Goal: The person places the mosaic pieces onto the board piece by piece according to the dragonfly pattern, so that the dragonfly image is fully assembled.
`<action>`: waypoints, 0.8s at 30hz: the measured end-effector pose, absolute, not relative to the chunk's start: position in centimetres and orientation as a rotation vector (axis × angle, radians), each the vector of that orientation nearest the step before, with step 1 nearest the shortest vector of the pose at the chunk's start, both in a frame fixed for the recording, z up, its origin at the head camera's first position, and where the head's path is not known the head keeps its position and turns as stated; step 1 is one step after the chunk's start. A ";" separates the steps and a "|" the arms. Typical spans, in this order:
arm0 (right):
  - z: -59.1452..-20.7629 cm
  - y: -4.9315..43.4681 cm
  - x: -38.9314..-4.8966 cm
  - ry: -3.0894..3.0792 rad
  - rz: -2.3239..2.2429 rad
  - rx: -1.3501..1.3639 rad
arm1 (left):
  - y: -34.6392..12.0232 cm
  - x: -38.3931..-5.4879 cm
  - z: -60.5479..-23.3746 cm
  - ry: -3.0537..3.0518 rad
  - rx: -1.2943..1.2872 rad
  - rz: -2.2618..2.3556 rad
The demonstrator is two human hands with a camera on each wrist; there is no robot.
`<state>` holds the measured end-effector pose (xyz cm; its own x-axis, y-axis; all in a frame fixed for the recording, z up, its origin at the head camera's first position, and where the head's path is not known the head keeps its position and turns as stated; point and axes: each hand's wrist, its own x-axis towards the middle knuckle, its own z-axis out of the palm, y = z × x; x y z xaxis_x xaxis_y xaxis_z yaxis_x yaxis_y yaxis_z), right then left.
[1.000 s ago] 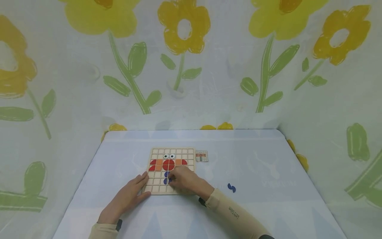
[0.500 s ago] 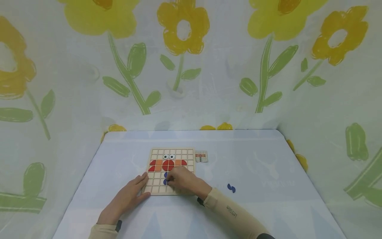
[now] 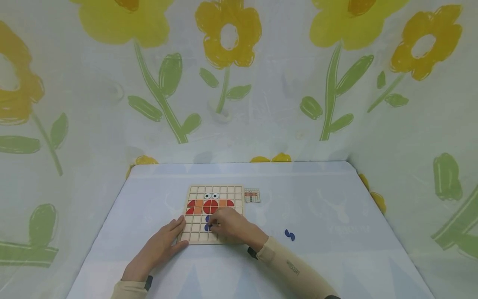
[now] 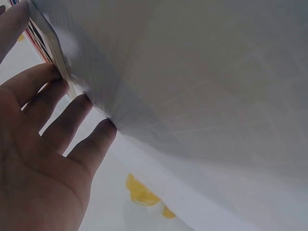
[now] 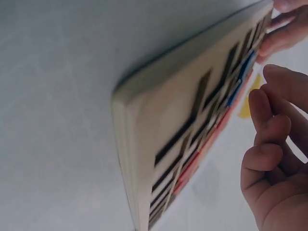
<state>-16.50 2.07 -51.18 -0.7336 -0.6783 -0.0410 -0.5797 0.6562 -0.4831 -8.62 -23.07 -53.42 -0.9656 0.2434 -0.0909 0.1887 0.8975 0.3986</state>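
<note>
A square wooden grid board (image 3: 230, 189) lies on the table, with flat red, orange and blue shapes and two round eye pieces (image 3: 211, 196) set in its cells. My left hand (image 3: 158, 245) rests at the board's left edge, fingers extended; in the left wrist view its fingertips touch the edge. My right hand (image 3: 229, 224) is over the lower middle of the board, fingertips right at the blue pieces (image 3: 207, 227). The right wrist view shows its fingers (image 5: 262, 156) curled, thumb and forefinger close together. I cannot tell whether a piece is between them.
Two loose blue rounded pieces (image 3: 289, 235) lie on the table to the right of the board. A small pattern card (image 3: 252, 195) sits beside the board's upper right edge. A flower-printed cloth (image 3: 269, 104) rises behind the table (image 3: 317, 195).
Right fingertips have shifted slightly over the blue pieces; the blue seen between them one second ago is now hidden. The left hand and the loose pieces have stayed put.
</note>
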 end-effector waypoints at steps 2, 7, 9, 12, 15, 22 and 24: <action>-50.8 2.6 -16.4 2.666 -0.679 -1.052 | -23.0 -8.6 -53.4 2.930 0.335 0.585; -49.6 4.5 -16.1 2.704 -0.721 -1.073 | -23.0 -8.6 -53.4 2.926 0.321 0.566; -49.2 5.4 -16.0 2.733 -0.737 -1.077 | -23.0 -8.6 -53.3 2.923 0.312 0.568; -48.6 7.0 -15.9 2.781 -0.756 -1.070 | -23.0 -8.6 -53.3 2.916 0.303 0.576; -48.1 8.6 -15.8 2.814 -0.777 -1.054 | -23.0 -8.6 -53.3 2.913 0.301 0.582; -48.5 12.8 -15.7 2.914 -0.790 -1.019 | -23.0 -8.6 -53.3 2.915 0.317 0.598; -48.9 14.0 -15.6 2.947 -0.807 -1.034 | -23.0 -8.6 -53.3 2.915 0.321 0.604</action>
<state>-15.60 14.01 -48.92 -0.7913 -0.5637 0.2369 -0.6057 0.6697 -0.4296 -8.58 -22.97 -53.28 -0.9663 0.2374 -0.0995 0.1783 0.8962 0.4063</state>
